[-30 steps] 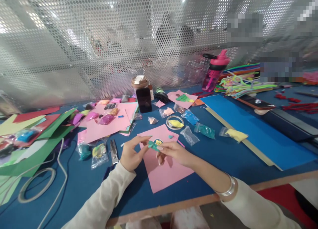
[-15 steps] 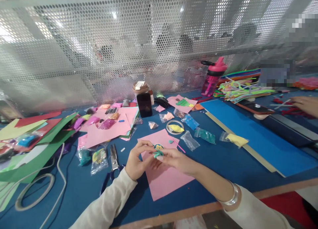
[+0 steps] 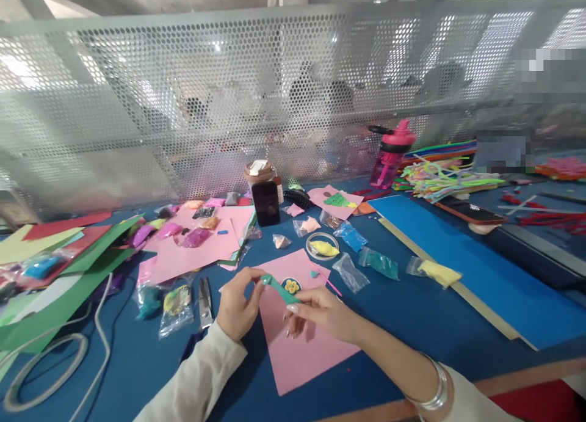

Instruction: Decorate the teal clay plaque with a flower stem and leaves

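A thin teal strip of clay is stretched between my two hands above a pink paper sheet. My left hand pinches its left end with thumb and forefinger. My right hand pinches the right end. Just behind the strip, a small round piece with a yellow flower lies on the pink sheet. Both my sleeves are cream, and a silver bangle sits on my right wrist.
Scissors and small clay bags lie left of my hands. A tape ring with yellow clay, more bags, a dark phone, a cup and a pink bottle stand behind. Coloured papers lie left; a blue sheet lies right.
The teal clay was bunched between my fingertips and is now pulled out into a longer strip. Another person's hand seen at the right half a second ago is gone. The view has tilted up.
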The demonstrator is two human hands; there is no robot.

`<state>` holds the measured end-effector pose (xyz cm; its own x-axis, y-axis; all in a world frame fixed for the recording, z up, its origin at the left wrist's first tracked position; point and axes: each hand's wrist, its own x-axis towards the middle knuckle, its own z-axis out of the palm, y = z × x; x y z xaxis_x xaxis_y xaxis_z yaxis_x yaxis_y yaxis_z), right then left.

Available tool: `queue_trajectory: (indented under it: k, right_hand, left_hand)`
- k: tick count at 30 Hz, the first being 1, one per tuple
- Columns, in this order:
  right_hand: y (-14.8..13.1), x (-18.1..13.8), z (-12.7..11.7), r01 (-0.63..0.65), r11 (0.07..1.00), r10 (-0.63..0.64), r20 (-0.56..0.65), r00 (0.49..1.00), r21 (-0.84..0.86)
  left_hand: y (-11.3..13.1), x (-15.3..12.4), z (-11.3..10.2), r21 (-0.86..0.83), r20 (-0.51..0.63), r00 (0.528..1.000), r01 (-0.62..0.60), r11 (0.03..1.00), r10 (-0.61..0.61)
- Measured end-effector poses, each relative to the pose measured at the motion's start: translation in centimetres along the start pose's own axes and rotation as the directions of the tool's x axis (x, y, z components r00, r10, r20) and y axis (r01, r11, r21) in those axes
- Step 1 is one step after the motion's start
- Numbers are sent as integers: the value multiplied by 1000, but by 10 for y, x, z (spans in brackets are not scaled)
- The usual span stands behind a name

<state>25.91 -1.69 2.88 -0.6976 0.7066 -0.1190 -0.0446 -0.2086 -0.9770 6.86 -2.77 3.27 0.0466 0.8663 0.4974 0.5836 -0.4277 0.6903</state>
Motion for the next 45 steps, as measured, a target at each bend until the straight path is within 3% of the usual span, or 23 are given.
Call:
queue_trajectory:
  k: [3,9,12,15,22,24,27,31,36,40,45]
  right_hand:
    - [0,-1,0,-5,1000,5,6,1000,16]
    - [-1,2,2,50,999,-50,18,999,-2]
    - [3,4,2,38,999,-37,23,999,-12]
    - [9,4,0,-11,1000,11,30,999,-5]
    - [2,0,-4,-39,999,38,52,998,10]
    - [-3,-1,-3,-26,999,24,39,999,45]
    - [-7,-1,-1,31,995,-36,52,998,97]
    - [-2,1,1,43,998,-45,50,998,49]
    - [5,3,-1,-43,998,40,52,998,54]
    - [-1,1,-3,-48,987,43,33,999,154]
    - [-7,-1,1,56,981,-73,84,994,186]
  left_hand:
    - [-5,3,-4,-3,-69,997,41,999,-41]
    - [7,0,5,-132,200,977,-46,990,72]
    - [13,-5,11,-159,258,960,-66,985,106]
    - [12,-7,12,-131,216,974,-46,990,74]
    - [-9,2,-3,-52,-41,994,101,994,-103]
    - [-7,2,-4,-77,-6,996,94,993,-94]
    - [5,-2,2,-137,135,990,47,989,-28]
    - [17,-7,13,-195,255,967,22,980,29]
    - [5,-5,10,-185,163,985,82,979,-52]
    - [-6,0,1,-186,77,991,120,975,-108]
    - [7,-3,6,-242,207,978,81,967,-30]
